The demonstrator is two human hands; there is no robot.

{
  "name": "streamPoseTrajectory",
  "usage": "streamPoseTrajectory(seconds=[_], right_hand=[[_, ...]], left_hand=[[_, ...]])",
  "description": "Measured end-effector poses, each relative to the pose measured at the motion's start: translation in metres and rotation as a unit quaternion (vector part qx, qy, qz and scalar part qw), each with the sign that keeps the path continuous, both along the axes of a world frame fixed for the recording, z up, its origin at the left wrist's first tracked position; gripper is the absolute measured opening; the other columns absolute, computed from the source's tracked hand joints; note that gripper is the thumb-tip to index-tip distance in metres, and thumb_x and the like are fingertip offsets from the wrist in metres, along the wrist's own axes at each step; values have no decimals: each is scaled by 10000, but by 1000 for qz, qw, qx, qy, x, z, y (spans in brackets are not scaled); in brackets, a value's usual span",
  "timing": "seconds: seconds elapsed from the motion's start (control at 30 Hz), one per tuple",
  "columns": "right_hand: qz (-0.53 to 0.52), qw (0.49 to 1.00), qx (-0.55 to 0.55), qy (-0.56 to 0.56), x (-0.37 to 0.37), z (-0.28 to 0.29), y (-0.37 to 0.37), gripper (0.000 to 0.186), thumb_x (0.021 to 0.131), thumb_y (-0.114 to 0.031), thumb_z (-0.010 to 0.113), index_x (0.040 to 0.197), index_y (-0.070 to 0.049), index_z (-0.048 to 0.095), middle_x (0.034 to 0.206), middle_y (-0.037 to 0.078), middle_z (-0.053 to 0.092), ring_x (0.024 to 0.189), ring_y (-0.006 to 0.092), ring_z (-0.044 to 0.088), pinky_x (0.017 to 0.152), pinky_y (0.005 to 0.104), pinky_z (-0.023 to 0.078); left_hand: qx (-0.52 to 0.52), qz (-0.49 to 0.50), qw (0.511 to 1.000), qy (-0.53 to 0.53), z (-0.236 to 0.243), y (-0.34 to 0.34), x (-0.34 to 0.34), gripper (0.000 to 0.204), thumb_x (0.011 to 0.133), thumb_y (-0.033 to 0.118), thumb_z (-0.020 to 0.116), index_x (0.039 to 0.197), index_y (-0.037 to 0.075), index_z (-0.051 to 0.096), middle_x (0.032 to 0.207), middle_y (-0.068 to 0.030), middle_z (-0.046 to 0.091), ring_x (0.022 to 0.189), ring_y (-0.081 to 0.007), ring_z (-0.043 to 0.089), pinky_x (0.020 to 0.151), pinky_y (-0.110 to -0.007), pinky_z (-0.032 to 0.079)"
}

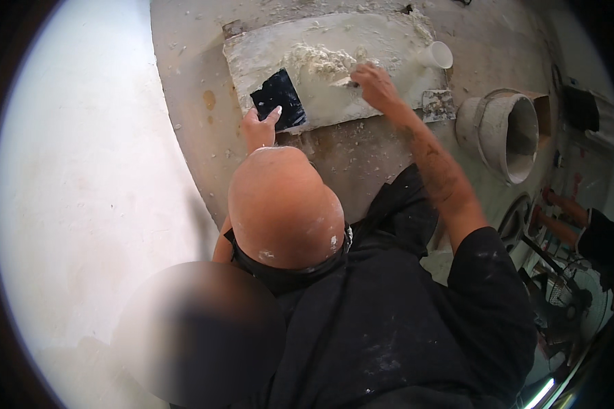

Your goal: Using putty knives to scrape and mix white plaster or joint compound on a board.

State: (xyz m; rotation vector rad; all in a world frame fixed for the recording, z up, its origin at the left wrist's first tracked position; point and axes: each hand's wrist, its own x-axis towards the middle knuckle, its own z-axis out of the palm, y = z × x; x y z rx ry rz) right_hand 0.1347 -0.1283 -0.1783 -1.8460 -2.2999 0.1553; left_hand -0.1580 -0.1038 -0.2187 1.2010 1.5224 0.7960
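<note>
My left hand (pixel 260 127) grips a flat black square plate (pixel 278 101) by its near edge, the thumb laid over its top face. White smears mark the plate, which overlaps the near left part of a plaster-coated board (pixel 389 34). My right hand (pixel 375 83) is closed at the near side of a heap of wet white plaster (pixel 320 60) on that board. What it holds is mostly covered by the fingers and the plaster, so its kind cannot be made out. White plaster sticks to my left thumb.
A white cup (pixel 441 54) lies tipped at the board's right end, near a small plaster-crusted square plate (pixel 438 105). Further right a crusted bucket (pixel 518 136) lies on its side. A white wall (pixel 82 170) runs along the left. Another person's legs (pixel 563 218) and a fan (pixel 587 296) are at far right.
</note>
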Motion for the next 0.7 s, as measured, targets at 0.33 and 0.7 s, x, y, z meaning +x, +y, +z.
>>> streamPoseTrajectory(seconds=[0.33, 0.7], right_hand=[[27, 998, -11, 48, 25, 22, 34, 129, 781, -27, 550, 856, -48, 653, 904, 117, 609, 921, 290, 561, 799, 403, 444], [148, 977, -76, -131, 34, 20, 36, 138, 826, -55, 512, 940, -100, 575, 995, 51, 544, 1011, 221, 547, 785, 399, 445]], left_hand=[[-22, 14, 1000, 3, 10, 1, -6, 297, 720, 191, 748, 877, -31, 627, 816, -131, 664, 722, -225, 588, 709, -348, 452], [19, 51, 994, 94, 14, 2, -8, 311, 720, 196, 750, 877, -42, 624, 827, -137, 667, 730, -231, 586, 724, -353, 448]])
